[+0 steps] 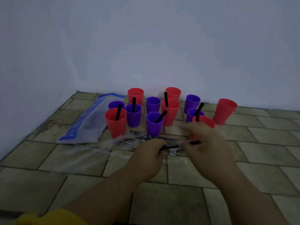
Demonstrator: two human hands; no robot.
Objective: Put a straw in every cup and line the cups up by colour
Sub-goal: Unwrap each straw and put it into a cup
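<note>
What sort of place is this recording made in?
Probably a bare indoor room corner, worked on at floor level: a tiled floor meets plain pale walls, and the cups stand straight on the tiles.

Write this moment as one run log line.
left hand grips straw packet | right hand blurred, at black straw | cups unsorted, some without straws

No text I can read anywhere in view. Only print I spot: white marks running along the blue strip (73, 130) on the flat clear bag (92, 122), lying just left of the front-left red cup (115, 124). Too dim & blurred to tell chars or nos. apart, so can't give wording.
</note>
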